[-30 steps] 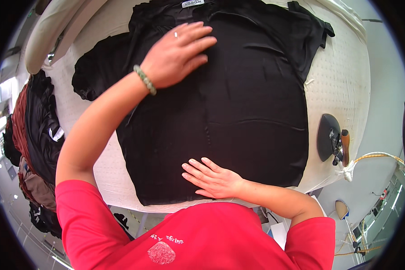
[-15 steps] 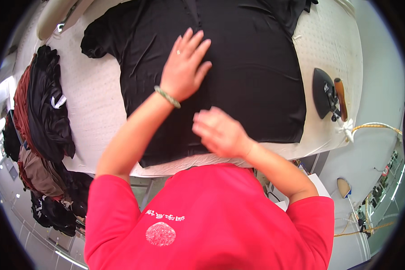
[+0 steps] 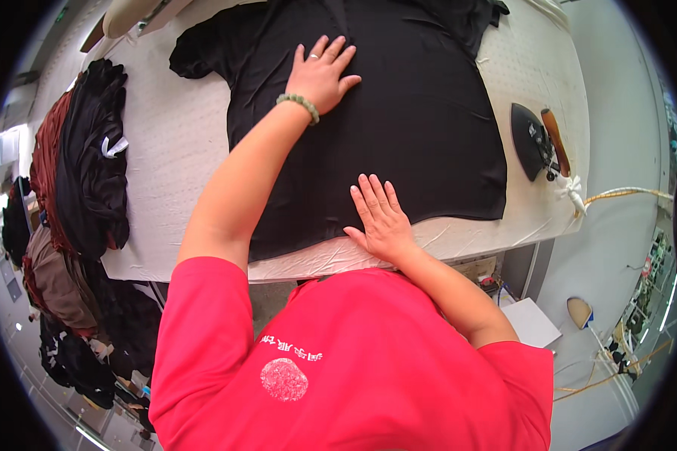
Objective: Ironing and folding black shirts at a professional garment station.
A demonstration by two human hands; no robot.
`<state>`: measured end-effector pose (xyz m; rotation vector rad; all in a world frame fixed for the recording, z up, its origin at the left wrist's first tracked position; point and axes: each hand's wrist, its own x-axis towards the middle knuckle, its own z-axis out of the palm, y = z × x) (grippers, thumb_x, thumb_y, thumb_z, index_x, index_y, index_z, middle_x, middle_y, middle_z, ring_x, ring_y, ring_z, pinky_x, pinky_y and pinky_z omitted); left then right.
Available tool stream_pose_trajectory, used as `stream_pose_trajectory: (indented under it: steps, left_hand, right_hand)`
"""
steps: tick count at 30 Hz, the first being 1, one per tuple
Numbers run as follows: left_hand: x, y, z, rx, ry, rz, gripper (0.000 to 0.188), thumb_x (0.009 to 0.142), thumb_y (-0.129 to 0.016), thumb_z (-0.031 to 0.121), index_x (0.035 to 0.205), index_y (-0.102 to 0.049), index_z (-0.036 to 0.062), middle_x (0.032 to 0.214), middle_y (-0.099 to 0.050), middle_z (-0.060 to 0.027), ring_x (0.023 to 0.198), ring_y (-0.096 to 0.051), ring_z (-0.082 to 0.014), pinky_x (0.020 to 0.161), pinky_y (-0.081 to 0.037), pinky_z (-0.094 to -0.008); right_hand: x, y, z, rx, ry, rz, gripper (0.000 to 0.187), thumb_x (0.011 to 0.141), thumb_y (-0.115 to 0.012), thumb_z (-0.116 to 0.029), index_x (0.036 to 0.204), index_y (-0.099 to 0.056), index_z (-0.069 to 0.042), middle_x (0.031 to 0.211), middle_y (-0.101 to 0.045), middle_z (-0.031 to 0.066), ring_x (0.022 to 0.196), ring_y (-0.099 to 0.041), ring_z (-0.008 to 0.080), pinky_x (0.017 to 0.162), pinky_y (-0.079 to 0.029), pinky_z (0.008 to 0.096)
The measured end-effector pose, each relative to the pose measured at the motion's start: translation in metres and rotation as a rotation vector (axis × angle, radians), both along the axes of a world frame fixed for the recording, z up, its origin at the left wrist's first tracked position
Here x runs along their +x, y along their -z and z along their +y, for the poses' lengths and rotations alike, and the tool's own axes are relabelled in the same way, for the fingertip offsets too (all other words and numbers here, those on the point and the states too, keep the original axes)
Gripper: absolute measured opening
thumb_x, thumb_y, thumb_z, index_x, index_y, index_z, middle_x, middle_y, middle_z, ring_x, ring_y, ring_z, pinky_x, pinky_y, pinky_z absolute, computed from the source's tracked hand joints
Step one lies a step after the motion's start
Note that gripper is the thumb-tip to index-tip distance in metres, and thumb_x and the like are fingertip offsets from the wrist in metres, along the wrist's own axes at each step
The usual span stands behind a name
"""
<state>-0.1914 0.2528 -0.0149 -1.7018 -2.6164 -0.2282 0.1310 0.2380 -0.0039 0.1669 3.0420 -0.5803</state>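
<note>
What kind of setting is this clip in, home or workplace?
Probably a garment pressing workshop: a wide padded ironing table, an industrial iron with a hose, and a pile of clothes waiting beside the black shirt.

Person wears red short-sleeved T-shirt (image 3: 353, 361) with white chest print. Left wrist: green beaded bracelet (image 3: 299, 106). Left hand: ring (image 3: 314, 56) on one finger.
</note>
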Motion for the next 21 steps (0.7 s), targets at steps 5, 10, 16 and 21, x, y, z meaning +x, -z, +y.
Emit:
stream_pose_trajectory:
  steps: [5,10,16,21]
  left_hand:
    - [-0.019,-0.004,0.020,-0.105,-0.075,0.041,0.065,0.098,-0.050,0.059,0.153,-0.044,0.0251,0.162,-0.036,-0.0097,0.150,-0.030,-0.0329,0.120,-0.026,-0.0555]
    - [0.002,-0.010,0.016,-0.024,-0.075,0.023,0.064,0.095,-0.060,0.051,0.149,-0.048,0.0180,0.158,-0.040,-0.0121,0.149,-0.033,-0.0331,0.120,-0.026,-0.0571]
    - [0.133,-0.029,-0.092,0.259,0.284,-0.388,0.046,0.087,-0.072,0.020,0.129,-0.059,0.0069,0.139,-0.053,-0.0145,0.138,-0.045,-0.0350,0.116,-0.032,-0.0548]
    - [0.202,-0.029,-0.149,0.250,0.267,-0.450,0.037,0.084,-0.073,0.014,0.118,-0.066,0.0048,0.127,-0.062,-0.0100,0.122,-0.057,-0.0297,0.107,-0.042,-0.0472]
  right_hand:
    - [0.016,-0.004,-0.002,-0.070,-0.024,0.050,0.085,0.091,-0.063,-0.051,0.154,-0.035,0.000,0.165,-0.026,0.0181,0.154,-0.020,0.0343,0.126,-0.014,0.0497]
    - [0.022,-0.018,0.005,-0.094,-0.026,0.108,0.074,0.089,-0.069,-0.041,0.147,-0.046,-0.001,0.157,-0.040,0.0181,0.146,-0.037,0.0352,0.121,-0.028,0.0491]
    - [0.044,-0.032,0.028,-0.353,0.361,0.283,0.031,0.088,-0.071,-0.013,0.118,-0.067,-0.003,0.118,-0.067,0.0135,0.106,-0.065,0.0302,0.092,-0.051,0.0412]
    - [0.093,-0.030,0.071,-0.209,0.673,0.318,0.014,0.092,-0.067,-0.005,0.106,-0.070,-0.004,0.099,-0.070,0.0109,0.093,-0.068,0.0280,0.081,-0.054,0.0358]
